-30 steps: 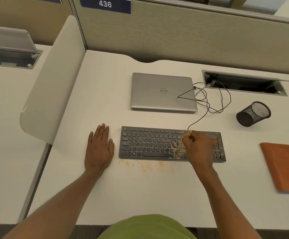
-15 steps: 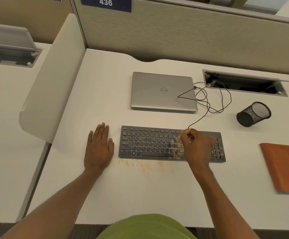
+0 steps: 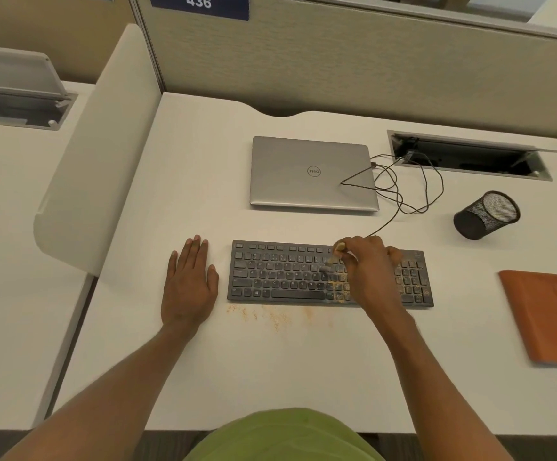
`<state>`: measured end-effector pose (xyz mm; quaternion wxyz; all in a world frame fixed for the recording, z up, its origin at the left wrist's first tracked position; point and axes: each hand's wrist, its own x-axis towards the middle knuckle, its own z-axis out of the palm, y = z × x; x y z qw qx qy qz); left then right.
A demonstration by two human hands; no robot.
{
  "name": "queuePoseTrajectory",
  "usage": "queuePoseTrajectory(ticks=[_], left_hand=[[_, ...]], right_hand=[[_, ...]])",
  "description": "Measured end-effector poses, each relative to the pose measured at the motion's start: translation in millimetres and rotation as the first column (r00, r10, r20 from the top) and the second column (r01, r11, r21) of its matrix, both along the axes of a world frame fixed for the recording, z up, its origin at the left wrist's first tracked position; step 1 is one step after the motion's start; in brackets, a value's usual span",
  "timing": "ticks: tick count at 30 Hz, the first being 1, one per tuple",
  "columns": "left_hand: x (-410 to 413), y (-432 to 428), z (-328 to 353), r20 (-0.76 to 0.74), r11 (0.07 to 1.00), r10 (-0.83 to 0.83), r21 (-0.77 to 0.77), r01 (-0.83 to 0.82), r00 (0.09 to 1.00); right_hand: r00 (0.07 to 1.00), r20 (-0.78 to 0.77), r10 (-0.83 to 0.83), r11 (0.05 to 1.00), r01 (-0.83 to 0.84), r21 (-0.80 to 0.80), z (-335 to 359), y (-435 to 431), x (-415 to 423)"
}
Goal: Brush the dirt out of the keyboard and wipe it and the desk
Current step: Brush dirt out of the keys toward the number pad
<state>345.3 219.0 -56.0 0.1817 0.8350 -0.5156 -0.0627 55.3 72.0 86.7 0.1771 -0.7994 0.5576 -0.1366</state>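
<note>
Keyboard (image 3: pixel 287 274): lying flat on the desk (image 3: pixel 270 377), just in front of the closed laptop (image 3: pixel 310 174)
Right hand (image 3: pixel 368 274): curling round a small brush (image 3: pixel 333 256); the bristles are touching the keys right of the middle; the tip is blurring
Left hand (image 3: pixel 189 281): lying flat on the desk with straight fingers, just left of the keyboard, holding nothing
Dirt on the keys (image 3: pixel 338 289): orange grit is clinging to the right half; the left half is looking cleaner
Crumbs (image 3: pixel 270 316): lying scattered on the desk along the keyboard's near edge
Step in hand, as I am judging it: brushing grit out from between the keys
Doing it well: working in short strokes along each row and flicking toward the near edge, so the grit is landing with the crumbs; angling the bristles into the gaps; the left hand could be bracing the keyboard's end against sliding
Cloth (image 3: pixel 546 314): lying folded well to the right, waiting for the wiping
</note>
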Motion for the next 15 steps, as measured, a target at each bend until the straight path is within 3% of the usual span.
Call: queuePoseTrajectory(ticks=[7, 10, 13, 15], left_hand=[[-1.0, 0.4, 2.0, -0.01, 1.0, 0.004, -0.006, -0.004, 1.0], [-1.4, 0.0, 2.4, -0.007, 1.0, 0.002, -0.008, -0.002, 1.0], [-0.5, 0.3, 1.5, -0.005, 1.0, 0.002, -0.003, -0.002, 1.0], [-0.1, 0.7, 1.0, -0.003, 1.0, 0.002, 0.003, -0.002, 1.0]], right_hand=[[0.951, -0.21, -0.228, 0.972, 0.211, -0.101, 5.9, -3.4, -18.4], [0.967, -0.091, -0.239, 0.969, 0.232, -0.084, 7.5, -3.8, -17.2], [0.98, 0.103, -0.171, 0.983, 0.163, 0.081, 6.6, -5.3, -10.0], [0.989, 0.084, -0.124, 0.986, 0.113, 0.123, 4.0, -3.8, -6.0]])
